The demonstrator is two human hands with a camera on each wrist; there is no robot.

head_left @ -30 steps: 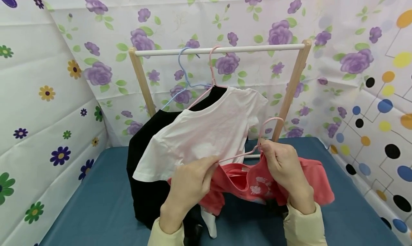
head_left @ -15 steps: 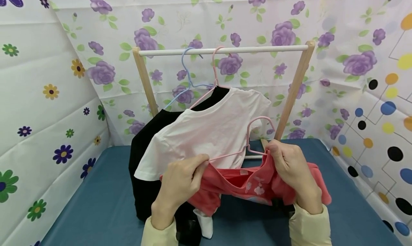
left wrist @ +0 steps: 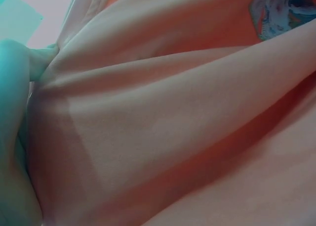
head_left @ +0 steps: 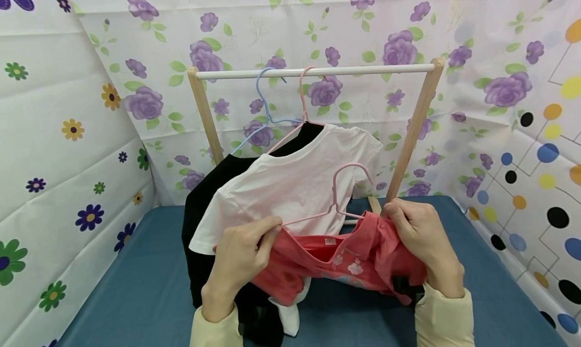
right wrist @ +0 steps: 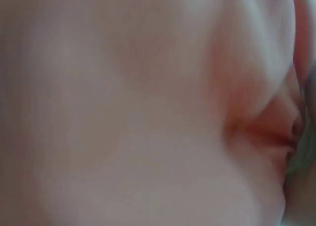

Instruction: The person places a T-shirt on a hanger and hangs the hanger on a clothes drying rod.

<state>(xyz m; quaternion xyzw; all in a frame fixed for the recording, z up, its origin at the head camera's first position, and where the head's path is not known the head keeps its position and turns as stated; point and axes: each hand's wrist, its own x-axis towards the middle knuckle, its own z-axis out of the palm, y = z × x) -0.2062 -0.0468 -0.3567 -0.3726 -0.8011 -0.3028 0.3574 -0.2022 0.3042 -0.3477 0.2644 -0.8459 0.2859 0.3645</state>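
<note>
A coral-red shirt with a pale flower print stretches between my two hands in the head view. Its neckline surrounds the lower part of a pink hanger, whose hook points up and right. My left hand pinches the shirt's left shoulder together with that side of the hanger. On the other side, my right hand grips bunched fabric at the right shoulder, out past the hanger's visible arm. Red cloth fills most of the left wrist view, and blurred cloth covers the right wrist view.
Behind the shirt stands a rack with a white rail and wooden posts. From the rail hang a black garment on a blue hanger and a white T-shirt on another pink hanger. Blue cloth covers the table.
The loose pink hanger and my left hand have shifted left. My right hand has moved slightly right, away from the hanger's neck, with the shirt's right shoulder bunching up in it.
</note>
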